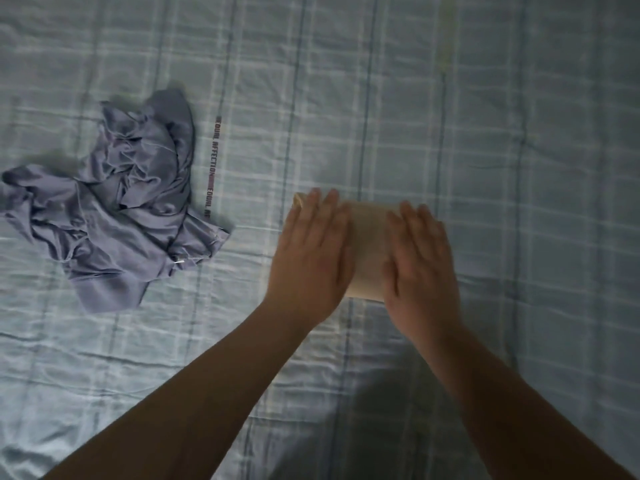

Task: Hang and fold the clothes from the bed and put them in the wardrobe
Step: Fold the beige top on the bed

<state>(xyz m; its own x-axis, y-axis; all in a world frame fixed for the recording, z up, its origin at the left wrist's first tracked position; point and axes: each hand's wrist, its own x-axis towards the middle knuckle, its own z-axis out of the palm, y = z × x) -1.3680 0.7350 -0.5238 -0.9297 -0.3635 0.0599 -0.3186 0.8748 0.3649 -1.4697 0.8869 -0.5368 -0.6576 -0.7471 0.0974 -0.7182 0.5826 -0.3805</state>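
Head view: both hands, left hand (pixel 310 258) and right hand (pixel 420 263), lie flat, grip open, pressing a small folded beige cloth (pixel 369 247) on the bed (pixel 519 168); lifting carelessly could unfold it, while a crumpled blue garment (pixel 114 202) waits far left.

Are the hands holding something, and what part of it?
Nothing is gripped. The left hand and right hand lie flat, palms down, on the two ends of a small folded cream cloth lying on the bed.
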